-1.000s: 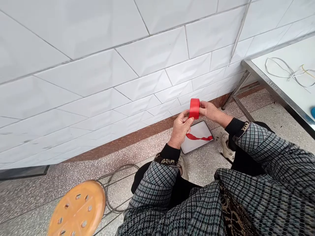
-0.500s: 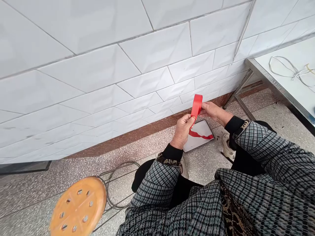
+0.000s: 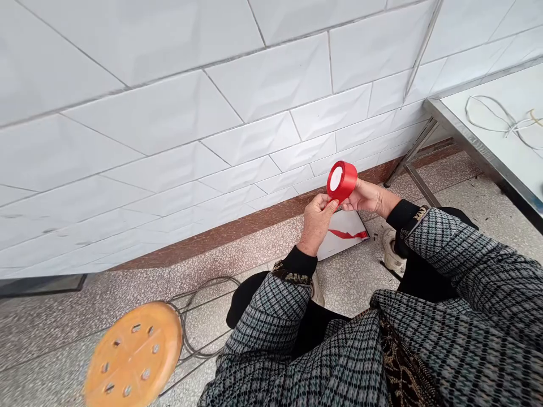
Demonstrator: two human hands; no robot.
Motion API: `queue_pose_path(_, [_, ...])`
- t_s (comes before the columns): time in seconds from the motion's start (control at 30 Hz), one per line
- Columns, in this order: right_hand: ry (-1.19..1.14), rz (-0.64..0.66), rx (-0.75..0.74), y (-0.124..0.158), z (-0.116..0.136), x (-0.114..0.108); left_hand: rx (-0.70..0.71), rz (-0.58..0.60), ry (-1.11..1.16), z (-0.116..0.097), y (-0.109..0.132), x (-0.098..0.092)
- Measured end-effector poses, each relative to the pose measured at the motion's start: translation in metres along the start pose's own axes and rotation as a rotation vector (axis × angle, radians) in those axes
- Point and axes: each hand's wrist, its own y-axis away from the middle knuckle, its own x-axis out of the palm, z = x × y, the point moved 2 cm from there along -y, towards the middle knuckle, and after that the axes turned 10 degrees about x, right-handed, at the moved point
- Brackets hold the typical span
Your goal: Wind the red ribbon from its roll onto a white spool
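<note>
Roll of red ribbon [image 3: 348,180] held up near white-tiled wall [image 3: 169,113]

The speckled floor [image 3: 348,291] is bordered by a brown skirting [image 3: 237,230] at the wall's foot. At the lower left, a round orange stool seat [image 3: 133,357] pierced with holes is seen, with thin metal rods and a ring [image 3: 197,299] beside it. At the right, a counter [image 3: 462,116] framed in metal is set against the wall, and a loosely coiled white cable [image 3: 507,127] is carried on it. Two light-coloured shoes [image 3: 393,251] are partly covered by dark trouser legs and a checked sleeve [image 3: 267,322].

The roll is held between the hands, its white core turned to the left. By the left hand [image 3: 314,225], thumb and fingers are pressed together on ribbon at the roll's lower edge. The right hand [image 3: 369,198] is placed against the roll's right side; whether its grip is closed cannot be told, as part of it is hidden.

Below, a dark-edged white panel [image 3: 333,247] is partly covered by the left hand; whether it is a box or a flat board cannot be told. Across it, a red ribbon strip [image 3: 360,234] is seen.
</note>
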Motion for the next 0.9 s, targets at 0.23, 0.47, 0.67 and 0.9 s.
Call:
queue_pose_path(0.23, [0.055,-0.048,0.072,0.008,0.002,-0.003,0.188,0.004,-0.241,-0.009,0.003,-0.005])
queue_pose_path(0.47, [0.062,-0.011,0.107,0.014,-0.001,-0.003,0.158,0.160,-0.215,-0.006,-0.004,-0.009])
queue_pose_path(0.67, [0.108,-0.002,0.096,0.021,-0.005,0.002,0.056,0.206,-0.045,-0.005,-0.005,-0.009])
queue_pose_path(0.9, [0.328,-0.109,-0.263,0.021,0.001,-0.001,-0.023,0.244,0.139,0.000,-0.003,-0.013])
